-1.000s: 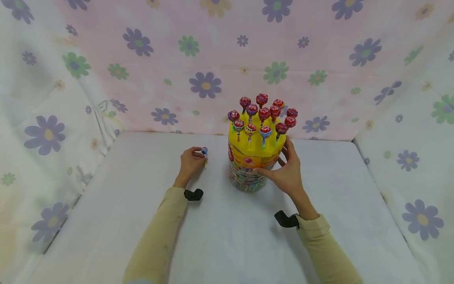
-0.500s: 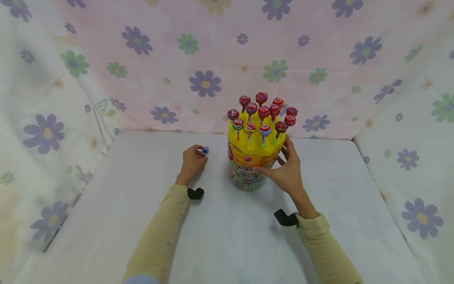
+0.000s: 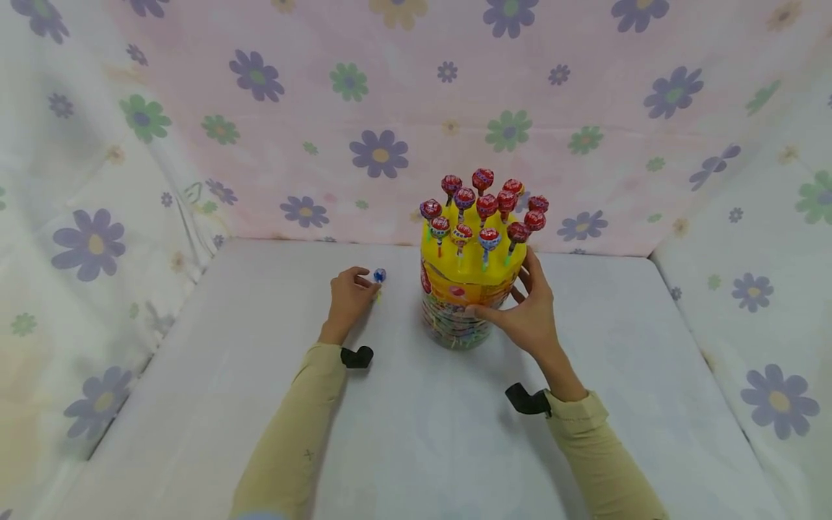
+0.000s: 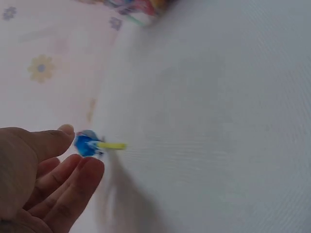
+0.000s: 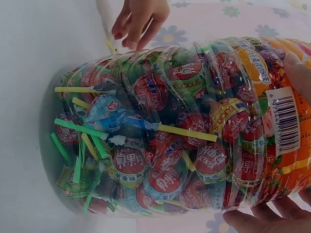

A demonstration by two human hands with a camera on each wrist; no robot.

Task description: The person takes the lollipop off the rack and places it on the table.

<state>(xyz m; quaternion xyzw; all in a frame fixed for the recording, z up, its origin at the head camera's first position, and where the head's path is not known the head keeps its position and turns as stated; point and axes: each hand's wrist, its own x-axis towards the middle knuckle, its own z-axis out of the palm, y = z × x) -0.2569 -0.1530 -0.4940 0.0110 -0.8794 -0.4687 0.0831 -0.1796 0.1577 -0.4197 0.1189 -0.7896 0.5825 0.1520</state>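
Looking down from the head view, the left hand (image 3: 347, 297) pinches a blue lollipop (image 3: 380, 275) by its wrapped head, low over the white table (image 3: 214, 375), left of a clear lollipop jar (image 3: 458, 318). The right hand (image 3: 529, 312) grips that jar from its right side, thumb across the near face and fingers curled round the far side. The jar's yellow lid (image 3: 469, 266) carries a cluster of red-wrapped lollipops (image 3: 484, 206) standing upright on their sticks. Flowered cloth (image 3: 364, 108) hangs behind and to both sides.

Seen from the left wrist, thumb and fingertips (image 4: 87, 167) close on the blue lollipop (image 4: 87, 144), its yellow stick pointing right over the table (image 4: 218, 121).

Seen from the right wrist, the jar (image 5: 170, 131) fills the frame, packed with wrapped lollipops; fingertips (image 5: 252, 221) press its wall near a barcode label (image 5: 286, 124). The left hand (image 5: 138, 19) shows beyond the jar.
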